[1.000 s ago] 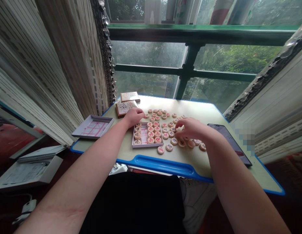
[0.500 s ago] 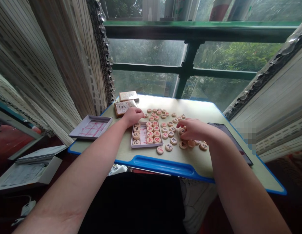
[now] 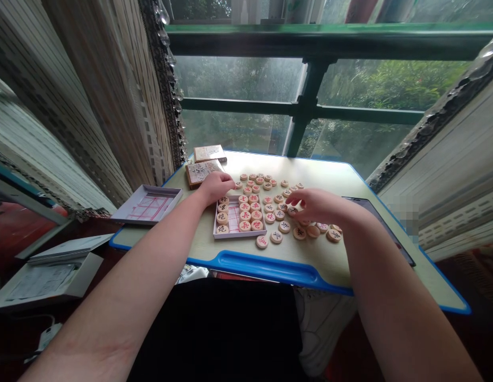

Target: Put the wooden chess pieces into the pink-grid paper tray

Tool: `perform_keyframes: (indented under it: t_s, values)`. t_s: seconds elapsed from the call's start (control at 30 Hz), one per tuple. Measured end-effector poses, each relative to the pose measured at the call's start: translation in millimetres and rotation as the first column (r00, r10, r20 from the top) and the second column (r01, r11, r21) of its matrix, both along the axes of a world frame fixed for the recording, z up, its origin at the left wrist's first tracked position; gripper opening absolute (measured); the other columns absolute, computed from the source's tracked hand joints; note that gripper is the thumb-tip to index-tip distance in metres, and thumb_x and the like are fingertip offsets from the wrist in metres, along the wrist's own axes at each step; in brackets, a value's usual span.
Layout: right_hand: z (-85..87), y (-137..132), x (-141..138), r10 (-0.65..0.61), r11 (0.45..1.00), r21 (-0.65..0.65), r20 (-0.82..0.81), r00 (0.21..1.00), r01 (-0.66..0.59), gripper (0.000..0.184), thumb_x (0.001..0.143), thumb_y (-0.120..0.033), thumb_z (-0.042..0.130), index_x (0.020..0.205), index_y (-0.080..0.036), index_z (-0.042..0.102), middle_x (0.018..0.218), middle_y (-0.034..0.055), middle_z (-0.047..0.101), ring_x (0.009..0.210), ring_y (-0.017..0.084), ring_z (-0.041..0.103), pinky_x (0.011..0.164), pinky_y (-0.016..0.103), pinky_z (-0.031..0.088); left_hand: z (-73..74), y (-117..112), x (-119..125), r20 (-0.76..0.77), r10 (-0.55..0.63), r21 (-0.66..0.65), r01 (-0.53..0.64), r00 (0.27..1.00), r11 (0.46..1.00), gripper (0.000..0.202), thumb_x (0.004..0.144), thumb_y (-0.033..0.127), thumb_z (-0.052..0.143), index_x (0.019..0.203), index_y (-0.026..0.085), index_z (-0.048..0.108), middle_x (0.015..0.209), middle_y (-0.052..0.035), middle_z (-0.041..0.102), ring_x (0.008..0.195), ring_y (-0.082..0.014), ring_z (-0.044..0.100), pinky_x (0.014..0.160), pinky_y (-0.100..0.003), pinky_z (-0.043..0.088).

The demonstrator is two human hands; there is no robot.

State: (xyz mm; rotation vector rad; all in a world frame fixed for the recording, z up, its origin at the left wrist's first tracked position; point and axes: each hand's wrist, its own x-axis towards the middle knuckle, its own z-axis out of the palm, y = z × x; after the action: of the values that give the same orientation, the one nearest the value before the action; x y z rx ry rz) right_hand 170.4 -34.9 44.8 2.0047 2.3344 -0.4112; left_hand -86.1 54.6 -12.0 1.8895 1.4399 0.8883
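Black pieces (image 3: 222, 218) are lining the left of the box (image 3: 240, 235), red ones (image 3: 245, 216) its right, a bare strip showing between; many loose pieces (image 3: 284, 227) are lying rightward on the table (image 3: 326, 172). The right hand (image 3: 316, 206) is hovering there, grip spread; the left hand's (image 3: 216, 187) I can't tell.

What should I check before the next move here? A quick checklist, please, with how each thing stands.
1. Box open and flat: ok.
2. Gap between the pieces inside it: ok, bare bottom shows.
3. Loose pieces all lettered side up: not ok, one blank piece shows.
4. Left hand gripping a piece: cannot tell, fingertips unclear.
5. Right hand gripping a piece: cannot tell, fingers among loose pieces.
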Motion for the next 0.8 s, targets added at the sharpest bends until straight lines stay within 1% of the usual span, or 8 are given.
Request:
perform_keyframes:
  t_s: [0.13, 0.27, 0.33, 0.4, 0.53, 0.63, 0.73, 0.8]
  values:
    - [1.9, -0.7, -2.2, -0.021, 1.0, -0.008, 0.026, 0.999, 0.021, 0.036, 0.069, -0.025, 0.063, 0.105, -0.026, 0.068, 0.104, 0.0022, 0.07, 0.076, 0.017, 0.064, 0.058, 0.025, 0.044, 0.6, -0.6, 0.4, -0.02, 0.01, 0.007, -0.01, 1.0, 1.0, 0.021, 0.06, 0.029, 0.055, 0.061, 0.013, 0.068, 0.05, 0.0021, 0.05, 0.055, -0.0122, 0.043, 0.054, -0.027, 0.033]
    - [2.2, -0.3, -4.2, -0.02, 0.999, -0.03, 0.07, 0.997, 0.022, 0.023, 0.075, -0.036, 0.06, 0.088, -0.023, 0.072, 0.086, 0.0038, 0.072, 0.071, 0.018, 0.063, 0.056, 0.026, 0.042, 1.5, -2.0, 1.1, -0.049, 0.01, 0.029, -0.008, 0.999, 1.0, 0.021, 0.061, 0.029, 0.054, 0.062, 0.014, 0.069, 0.049, 0.0018, 0.05, 0.056, -0.0131, 0.044, 0.053, -0.026, 0.033]
    - [2.3, -0.1, -4.6, -0.04, 0.999, -0.025, 0.08, 0.996, 0.042, 0.03, 0.077, -0.045, 0.057, 0.086, -0.022, 0.072, 0.079, 0.0054, 0.071, 0.07, 0.019, 0.062, 0.055, 0.027, 0.041, 1.4, -2.2, 1.1, -0.064, 0.008, 0.04, -0.005, 0.998, 0.999, 0.021, 0.061, 0.029, 0.054, 0.062, 0.014, 0.069, 0.049, 0.0013, 0.051, 0.058, -0.0138, 0.046, 0.054, -0.026, 0.034]
    - [1.7, 0.5, -4.6, -0.048, 0.999, 0.009, 0.075, 0.996, 0.048, 0.034, 0.076, -0.049, 0.057, 0.09, -0.021, 0.071, 0.083, 0.0062, 0.071, 0.071, 0.019, 0.061, 0.055, 0.027, 0.041, 1.0, -2.0, 1.0, -0.073, 0.005, 0.041, -0.002, 0.997, 0.999, 0.022, 0.061, 0.029, 0.054, 0.062, 0.014, 0.069, 0.051, 0.0009, 0.052, 0.059, -0.0143, 0.047, 0.055, -0.026, 0.034]
    - [-2.4, 1.5, -5.5, 0.039, 0.997, 0.067, 0.016, 0.999, -0.04, 0.026, 0.073, -0.035, 0.061, 0.096, -0.025, 0.07, 0.101, 0.003, 0.069, 0.074, 0.017, 0.061, 0.057, 0.025, 0.042, 0.5, -1.8, 0.9, -0.062, -0.013, 0.032, 0.015, 0.998, 0.999, 0.023, 0.061, 0.031, 0.053, 0.061, 0.014, 0.068, 0.054, -0.0001, 0.055, 0.062, -0.0148, 0.048, 0.056, -0.027, 0.035]
    - [-5.3, 1.4, -7.2, 0.105, 0.992, 0.073, -0.007, 0.994, -0.105, 0.026, 0.071, -0.025, 0.061, 0.096, -0.027, 0.071, 0.101, 0.0019, 0.068, 0.074, 0.016, 0.06, 0.06, 0.024, 0.042, 1.2, -2.7, 1.4, -0.054, -0.011, 0.026, 0.012, 0.998, 1.0, 0.023, 0.06, 0.031, 0.052, 0.061, 0.014, 0.068, 0.054, -0.0005, 0.055, 0.062, -0.0149, 0.047, 0.057, -0.027, 0.035]
    - [-5.6, 0.5, -8.9, 0.164, 0.982, 0.093, 0.003, 0.986, -0.164, 0.027, 0.07, -0.024, 0.061, 0.095, -0.028, 0.072, 0.098, 0.0018, 0.068, 0.075, 0.017, 0.06, 0.063, 0.026, 0.043, 2.5, -4.3, 2.2, -0.047, -0.007, 0.019, 0.008, 0.999, 1.0, 0.023, 0.059, 0.03, 0.052, 0.06, 0.014, 0.068, 0.053, -0.0003, 0.054, 0.06, -0.0147, 0.047, 0.056, -0.027, 0.034]
    - [-4.6, -0.3, -9.0, 0.153, 0.984, 0.092, 0.012, 0.988, -0.153, 0.028, 0.07, -0.024, 0.061, 0.095, -0.027, 0.071, 0.098, 0.0025, 0.068, 0.076, 0.018, 0.06, 0.063, 0.026, 0.043, 3.0, -5.1, 2.5, -0.047, -0.004, 0.02, 0.005, 0.999, 1.0, 0.022, 0.059, 0.03, 0.052, 0.06, 0.014, 0.067, 0.052, 0.0, 0.053, 0.06, -0.0145, 0.046, 0.056, -0.027, 0.034]
